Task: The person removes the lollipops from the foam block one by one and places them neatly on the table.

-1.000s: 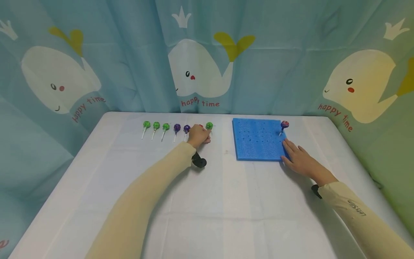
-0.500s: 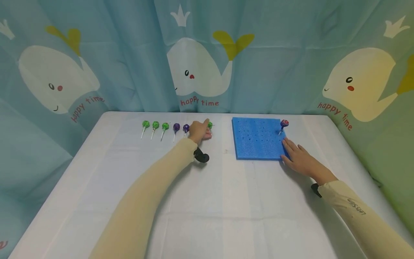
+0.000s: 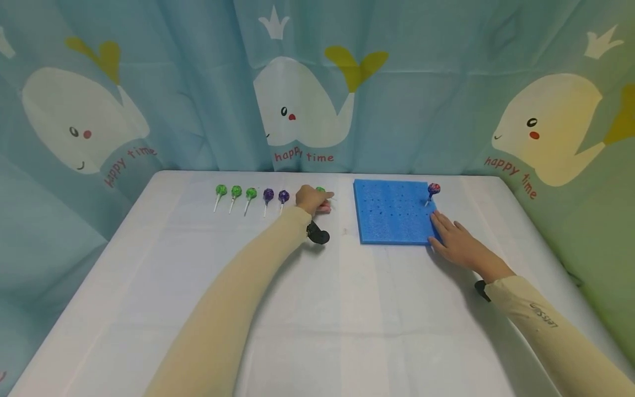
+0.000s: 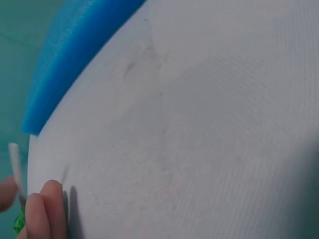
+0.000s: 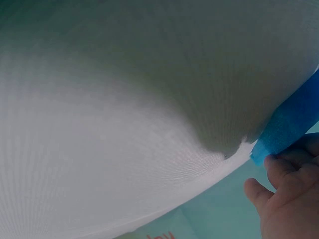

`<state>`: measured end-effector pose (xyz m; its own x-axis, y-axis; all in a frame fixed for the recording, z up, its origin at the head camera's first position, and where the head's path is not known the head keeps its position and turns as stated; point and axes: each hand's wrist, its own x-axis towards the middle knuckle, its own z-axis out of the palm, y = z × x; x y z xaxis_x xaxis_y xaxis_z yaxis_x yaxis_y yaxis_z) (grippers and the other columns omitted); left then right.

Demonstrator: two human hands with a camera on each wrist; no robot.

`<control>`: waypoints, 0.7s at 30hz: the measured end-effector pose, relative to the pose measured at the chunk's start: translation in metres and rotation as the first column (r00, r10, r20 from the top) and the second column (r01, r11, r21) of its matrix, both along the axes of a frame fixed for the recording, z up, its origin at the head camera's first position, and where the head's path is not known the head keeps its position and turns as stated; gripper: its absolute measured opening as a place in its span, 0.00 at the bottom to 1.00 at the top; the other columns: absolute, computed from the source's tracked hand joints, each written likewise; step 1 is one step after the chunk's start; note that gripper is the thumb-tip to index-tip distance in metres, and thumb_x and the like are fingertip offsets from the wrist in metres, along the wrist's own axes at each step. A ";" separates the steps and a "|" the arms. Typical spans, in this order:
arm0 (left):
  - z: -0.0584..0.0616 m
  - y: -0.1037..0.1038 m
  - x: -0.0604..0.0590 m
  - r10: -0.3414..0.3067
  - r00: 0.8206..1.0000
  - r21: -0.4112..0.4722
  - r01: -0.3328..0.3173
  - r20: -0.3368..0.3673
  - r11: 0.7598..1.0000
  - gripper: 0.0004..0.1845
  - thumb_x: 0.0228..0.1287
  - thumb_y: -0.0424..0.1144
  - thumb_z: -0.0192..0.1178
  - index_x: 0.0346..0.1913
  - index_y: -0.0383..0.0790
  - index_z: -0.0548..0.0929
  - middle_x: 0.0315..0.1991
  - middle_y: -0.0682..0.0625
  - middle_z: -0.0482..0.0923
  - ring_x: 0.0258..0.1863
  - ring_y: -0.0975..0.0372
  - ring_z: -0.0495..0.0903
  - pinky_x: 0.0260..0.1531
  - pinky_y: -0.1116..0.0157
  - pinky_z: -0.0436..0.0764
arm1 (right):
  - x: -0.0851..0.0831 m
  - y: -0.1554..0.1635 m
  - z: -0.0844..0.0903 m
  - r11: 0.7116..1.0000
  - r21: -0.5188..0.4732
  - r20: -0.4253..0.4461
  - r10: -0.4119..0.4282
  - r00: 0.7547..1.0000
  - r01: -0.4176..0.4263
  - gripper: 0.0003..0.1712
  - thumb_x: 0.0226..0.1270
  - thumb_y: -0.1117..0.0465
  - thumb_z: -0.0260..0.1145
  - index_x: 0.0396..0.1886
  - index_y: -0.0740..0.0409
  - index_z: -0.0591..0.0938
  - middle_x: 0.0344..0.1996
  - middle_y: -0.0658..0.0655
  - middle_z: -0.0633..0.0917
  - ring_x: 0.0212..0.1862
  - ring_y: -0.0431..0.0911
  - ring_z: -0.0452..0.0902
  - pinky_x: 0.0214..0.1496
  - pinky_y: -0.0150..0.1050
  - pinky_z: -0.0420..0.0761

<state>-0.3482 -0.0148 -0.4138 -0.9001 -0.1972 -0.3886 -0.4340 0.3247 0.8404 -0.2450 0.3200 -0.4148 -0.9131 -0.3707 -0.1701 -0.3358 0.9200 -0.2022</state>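
My left hand is at the right end of a row of lollipops, its fingers around a green-wrapped lollipop. In the left wrist view, the white stick rises between a blurred fingertip and the other fingers, with green wrapper below. My right hand rests with extended fingers at the right edge of a blue foam board. A red-and-purple lollipop leans upright in the board's far right part, above that hand.
Three green lollipops and two purple lollipops lie left of my left hand, sticks towards me. The board has rows of small holes. A whale-print curtain hangs along the back and sides of the white table.
My left hand has shifted right, from beside the green lollipop to over it, and now covers most of it. My right hand stays at the board's edge.
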 end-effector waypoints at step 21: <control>-0.001 -0.018 0.014 -0.095 0.987 -0.279 0.056 -0.126 0.959 0.14 0.52 0.36 0.70 0.38 0.29 0.82 0.16 0.49 0.79 0.09 0.71 0.72 0.14 0.79 0.70 | -0.001 0.000 -0.001 1.000 0.008 0.008 0.003 1.000 -0.004 0.40 0.73 0.52 0.49 0.70 0.76 0.47 0.71 0.76 0.48 0.71 0.68 0.44 0.70 0.66 0.47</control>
